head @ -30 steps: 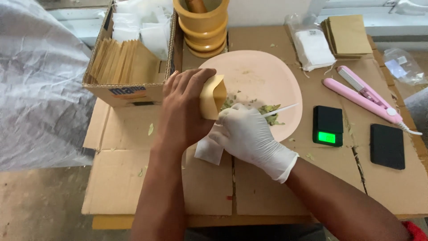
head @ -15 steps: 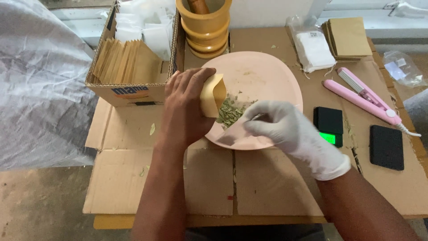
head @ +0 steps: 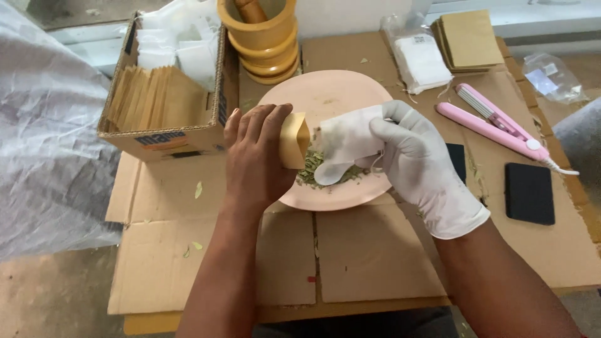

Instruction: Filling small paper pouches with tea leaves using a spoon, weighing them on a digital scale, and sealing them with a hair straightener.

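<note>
Fingers of bare left hand (head: pixel 253 156) wrapped round small tan paper pouch (head: pixel 293 140), mouth tipped toward the plate. Gloved right hand (head: pixel 416 156) curled, pinching a white filter bag (head: pixel 343 147), seemingly against dried green leaves (head: pixel 311 169). Both above pink plate (head: pixel 332 94). Beyond: cardboard box (head: pixel 164 141) of pouches, yellow mortar (head: pixel 260 34), pink sealer (head: pixel 494 125) at right.

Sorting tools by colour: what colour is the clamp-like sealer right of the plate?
The sealer is pink with a white button, seen in the head view.
</note>
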